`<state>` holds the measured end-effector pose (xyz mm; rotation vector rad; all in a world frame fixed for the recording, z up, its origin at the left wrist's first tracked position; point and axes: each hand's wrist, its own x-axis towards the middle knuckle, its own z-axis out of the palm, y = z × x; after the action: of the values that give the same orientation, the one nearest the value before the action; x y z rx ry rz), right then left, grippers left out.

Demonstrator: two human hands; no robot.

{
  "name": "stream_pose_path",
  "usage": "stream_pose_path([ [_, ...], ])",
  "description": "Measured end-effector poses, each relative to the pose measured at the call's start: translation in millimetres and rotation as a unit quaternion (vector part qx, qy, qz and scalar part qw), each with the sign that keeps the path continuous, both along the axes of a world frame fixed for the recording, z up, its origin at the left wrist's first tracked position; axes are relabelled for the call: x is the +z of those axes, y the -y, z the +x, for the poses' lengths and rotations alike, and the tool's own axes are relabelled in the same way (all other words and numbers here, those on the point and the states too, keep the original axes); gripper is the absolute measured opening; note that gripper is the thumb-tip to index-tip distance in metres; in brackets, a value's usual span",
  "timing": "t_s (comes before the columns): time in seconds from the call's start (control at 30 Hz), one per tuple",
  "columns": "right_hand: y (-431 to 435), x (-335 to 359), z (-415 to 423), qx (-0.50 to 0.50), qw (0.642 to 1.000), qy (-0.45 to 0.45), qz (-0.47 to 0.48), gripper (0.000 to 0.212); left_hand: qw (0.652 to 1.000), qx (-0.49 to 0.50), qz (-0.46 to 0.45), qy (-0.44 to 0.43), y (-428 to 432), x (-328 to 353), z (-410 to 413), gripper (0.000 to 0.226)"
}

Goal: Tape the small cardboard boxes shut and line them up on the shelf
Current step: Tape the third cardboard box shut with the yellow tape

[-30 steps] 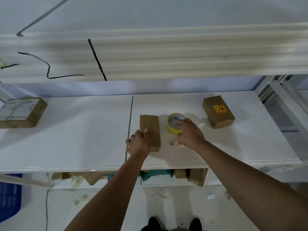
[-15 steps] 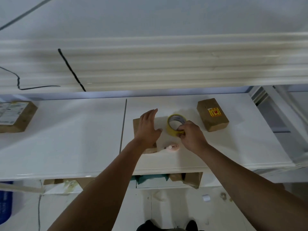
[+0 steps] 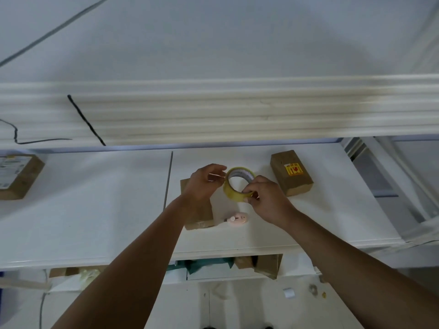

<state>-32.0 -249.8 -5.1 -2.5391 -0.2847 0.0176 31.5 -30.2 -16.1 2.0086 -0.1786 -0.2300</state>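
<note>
The tape roll [image 3: 238, 184] was a glossy yellowish ring with a pale printed core, held on edge above the white shelf [image 3: 95, 210], its round hole facing up toward the camera. The right hand [image 3: 266, 200] gripped its near rim, fingers [image 3: 257, 180] curled round the band. The left hand [image 3: 202, 184] had its fingers [image 3: 217, 168] bent narrow, seemingly pinching a thin loose strip at the roll's left side; the strip itself was hard to make out.

Below the left wrist lay a small plain cardboard box [image 3: 197, 217], matte brown and rectangular, flat on the shelf with its long axis running front to back; part of it was hidden by the arm. A small rounded pink cutter [image 3: 237, 219] lay just beside its near right corner. A second brown box [image 3: 291, 173], bearing a yellow and red sticker on top, sat right of the roll, also lengthwise front to back, skewed slightly. A third box [image 3: 16, 176] with a white label rested well apart at the far left.
</note>
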Motion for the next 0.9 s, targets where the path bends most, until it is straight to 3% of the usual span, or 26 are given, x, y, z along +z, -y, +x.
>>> stream_pose_path([
  [0.1,-2,3,2,0.003,1.000,-0.005,0.025,0.014,0.999,0.043,-0.012,0.013,-6,-1,-7,0.016],
  [0.27,-14,17,8,0.045,0.995,-0.005,0.088,0.034,0.988,0.141,-0.054,-0.023,-20,5,-16,0.032],
  [0.43,-23,24,29,0.115,0.993,0.010,0.011,0.049,0.975,0.150,-0.139,-0.087,-51,13,-25,0.021],
  [0.5,-34,26,35,0.106,0.992,-0.041,0.060,0.047,0.977,0.162,-0.110,-0.086,-57,13,-26,0.025],
  [0.57,-45,27,40,0.093,0.989,-0.061,0.096,0.059,0.974,0.197,-0.080,-0.075,-63,14,-28,0.031],
  [0.73,-47,21,48,0.058,0.988,-0.109,0.091,0.054,0.974,0.208,-0.055,-0.066,-86,22,-32,0.024],
  [0.9,-63,15,56,0.031,0.988,-0.142,0.046,0.064,0.962,0.251,-0.019,-0.106,-84,12,-37,0.018],
])
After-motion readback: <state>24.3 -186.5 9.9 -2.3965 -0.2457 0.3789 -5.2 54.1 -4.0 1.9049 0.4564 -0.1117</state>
